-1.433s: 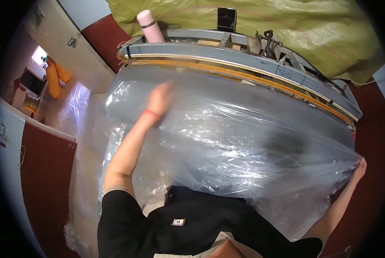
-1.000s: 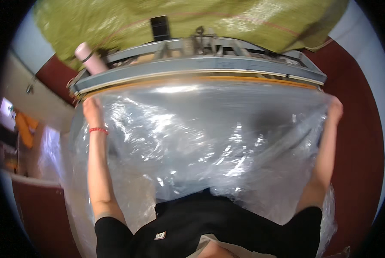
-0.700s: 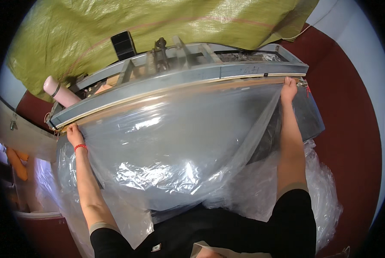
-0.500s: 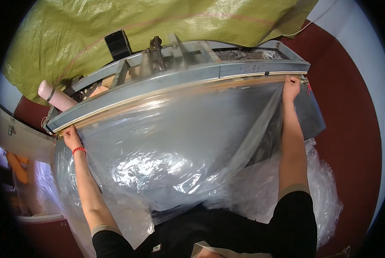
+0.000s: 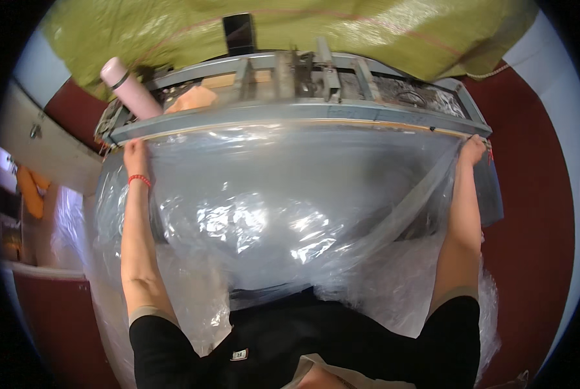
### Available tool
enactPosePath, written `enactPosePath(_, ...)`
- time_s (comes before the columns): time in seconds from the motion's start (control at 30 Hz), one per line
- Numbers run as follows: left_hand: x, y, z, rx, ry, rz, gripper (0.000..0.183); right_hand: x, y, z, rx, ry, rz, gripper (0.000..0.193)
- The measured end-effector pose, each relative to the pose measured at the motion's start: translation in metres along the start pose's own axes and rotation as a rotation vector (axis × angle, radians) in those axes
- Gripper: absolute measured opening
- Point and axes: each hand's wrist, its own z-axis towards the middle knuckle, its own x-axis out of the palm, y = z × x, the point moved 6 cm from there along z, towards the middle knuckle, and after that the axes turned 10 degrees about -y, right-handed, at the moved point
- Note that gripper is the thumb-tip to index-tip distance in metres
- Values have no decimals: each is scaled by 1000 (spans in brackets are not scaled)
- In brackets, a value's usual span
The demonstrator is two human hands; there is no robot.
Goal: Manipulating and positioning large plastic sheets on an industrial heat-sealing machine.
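Observation:
A wide sheet of clear plastic film [image 5: 257, 185] is stretched between my two hands, along the front bar of a grey metal frame machine [image 5: 290, 113]. My left hand [image 5: 136, 154], below a red bead bracelet, is closed on the film's edge near the bar's left end. At the right end my right hand [image 5: 473, 150] pinches the other side of the same edge. A thin pale strip runs along the bar just beyond the film. Folds slant down from the right hand, and the film's near part drapes toward my body.
A pink bottle [image 5: 133, 91] leans at the machine's left, beside an orange-pink cloth [image 5: 196, 98]. Behind stands a dark phone [image 5: 238, 34] against a yellow-green woven sheet [image 5: 367, 32]. Crumpled film [image 5: 400, 272] hangs below. A pale door [image 5: 47, 133] is at left; the floor [image 5: 530, 194] is dark red.
My view has turned, so the machine now lies nearly level in the picture. Both hands keep hold of the film at the bar's ends.

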Motion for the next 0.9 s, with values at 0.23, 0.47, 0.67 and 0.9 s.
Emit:
enactPosePath(0.23,-68,-115,-87,289,143,-136,4,-72,234,-205,-843,552,473,35)
enactPosePath(0.47,-136,-137,-118,513,-339,92,15,-82,242,-347,-570,1628,464,12)
enactPosePath(0.67,-133,-43,-129,600,180,735,39,-72,163,-232,-473,1320,403,10)
enactPosePath(0.9,-125,-54,-176,537,345,972,61,-107,-51,-9,-497,689,88,23)
